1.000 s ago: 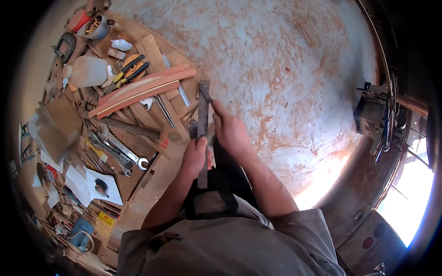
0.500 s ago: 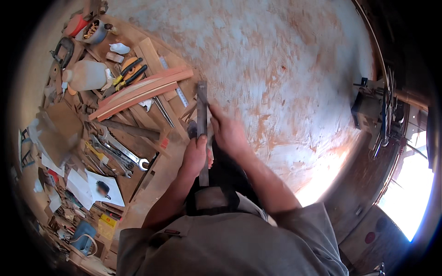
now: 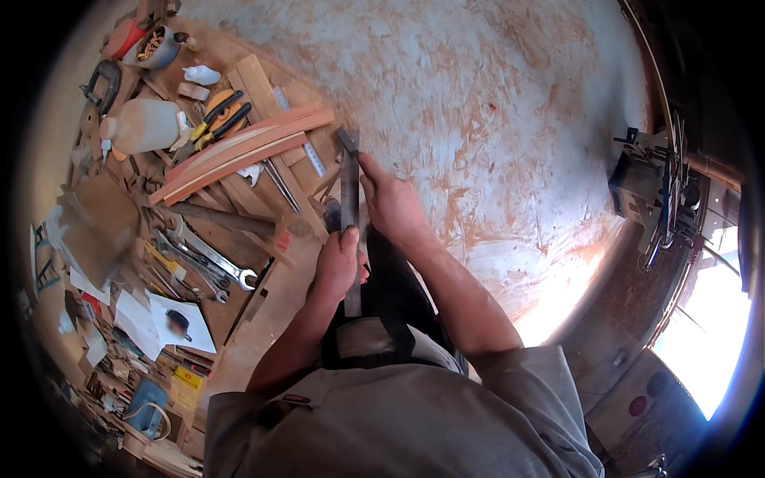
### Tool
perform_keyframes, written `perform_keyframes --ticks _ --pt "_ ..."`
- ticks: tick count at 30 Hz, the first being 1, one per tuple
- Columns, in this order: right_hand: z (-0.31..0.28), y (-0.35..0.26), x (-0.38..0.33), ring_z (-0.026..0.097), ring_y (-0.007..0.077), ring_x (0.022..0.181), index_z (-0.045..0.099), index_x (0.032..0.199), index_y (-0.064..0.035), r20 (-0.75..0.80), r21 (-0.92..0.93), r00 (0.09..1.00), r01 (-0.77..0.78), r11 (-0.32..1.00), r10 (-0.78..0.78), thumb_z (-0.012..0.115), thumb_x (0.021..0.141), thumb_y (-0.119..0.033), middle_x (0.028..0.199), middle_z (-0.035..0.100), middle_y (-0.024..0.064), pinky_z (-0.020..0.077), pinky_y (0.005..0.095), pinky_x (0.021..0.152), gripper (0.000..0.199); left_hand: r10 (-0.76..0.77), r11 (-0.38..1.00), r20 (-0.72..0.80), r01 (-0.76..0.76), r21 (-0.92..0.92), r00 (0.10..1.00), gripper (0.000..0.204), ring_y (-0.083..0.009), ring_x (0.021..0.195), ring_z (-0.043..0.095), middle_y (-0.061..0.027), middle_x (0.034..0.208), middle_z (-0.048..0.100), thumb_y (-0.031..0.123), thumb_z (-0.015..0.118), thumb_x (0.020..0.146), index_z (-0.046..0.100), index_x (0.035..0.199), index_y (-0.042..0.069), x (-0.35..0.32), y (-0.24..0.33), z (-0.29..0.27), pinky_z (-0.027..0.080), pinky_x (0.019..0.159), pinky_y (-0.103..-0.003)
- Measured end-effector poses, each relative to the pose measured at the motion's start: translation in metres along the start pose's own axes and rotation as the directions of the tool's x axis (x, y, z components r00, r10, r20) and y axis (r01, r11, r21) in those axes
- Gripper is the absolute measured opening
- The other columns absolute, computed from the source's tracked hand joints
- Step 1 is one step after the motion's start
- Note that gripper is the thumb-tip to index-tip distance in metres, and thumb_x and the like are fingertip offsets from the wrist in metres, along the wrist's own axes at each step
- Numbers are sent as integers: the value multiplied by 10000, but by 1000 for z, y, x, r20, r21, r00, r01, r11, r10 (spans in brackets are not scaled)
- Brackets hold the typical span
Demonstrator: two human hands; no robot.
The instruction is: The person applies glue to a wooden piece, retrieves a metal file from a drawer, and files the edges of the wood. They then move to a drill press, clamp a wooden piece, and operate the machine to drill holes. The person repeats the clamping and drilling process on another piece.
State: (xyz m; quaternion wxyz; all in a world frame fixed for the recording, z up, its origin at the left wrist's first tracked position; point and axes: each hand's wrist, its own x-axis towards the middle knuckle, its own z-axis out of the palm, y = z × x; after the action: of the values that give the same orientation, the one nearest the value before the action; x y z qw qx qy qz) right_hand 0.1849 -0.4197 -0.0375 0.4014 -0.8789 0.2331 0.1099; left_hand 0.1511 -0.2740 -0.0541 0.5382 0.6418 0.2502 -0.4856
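Both hands on long dark flat metal bar [image 3: 350, 199], held roughly upright in front of torso, above floor beside bench [image 3: 263, 311]. Left hand [image 3: 338, 264] fingers wrapped shut round bar's lower part. Right hand [image 3: 392, 203] fingers closed on bar's right edge higher up. Bench at person's left, cluttered: long reddish wood strips [image 3: 239, 155], open-end wrenches [image 3: 209, 256], yellow-handled pliers [image 3: 219, 121], pale plastic jug [image 3: 143, 126], white paper sheet with dark blurred picture [image 3: 179, 323], yellow flat package [image 3: 186, 384] near bench's lower end, blue bag [image 3: 147, 396].
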Motion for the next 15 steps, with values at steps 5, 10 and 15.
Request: perform_keyframes --ticks 5,10,15 --pt "0 7 -20 604 464 757 499 1284 -135 -27 -19 998 55 998 -56 481 922 -197 782 625 263 478 536 671 368 17 1000 4 -17 -4 1000 390 -154 413 506 -63 610 513 387 418 973 477 898 8 6 3 1 460 402 -298" --pt "-11 -6 -1 570 473 896 493 1305 -104 45 27 998 -53 998 52 487 925 -201 954 600 300 475 504 761 392 9 1000 7 -9 5 1000 385 -162 413 511 -70 605 510 376 409 973 466 871 9 -3 6 1 455 395 -305" --pt "-1 5 11 605 447 831 528 1272 -119 -41 15 999 13 1000 -12 496 913 -191 842 617 289 494 506 733 368 17 1000 27 -17 7 999 401 -160 423 522 -69 630 518 413 427 963 467 923 16 11 -10 1 460 394 -302"
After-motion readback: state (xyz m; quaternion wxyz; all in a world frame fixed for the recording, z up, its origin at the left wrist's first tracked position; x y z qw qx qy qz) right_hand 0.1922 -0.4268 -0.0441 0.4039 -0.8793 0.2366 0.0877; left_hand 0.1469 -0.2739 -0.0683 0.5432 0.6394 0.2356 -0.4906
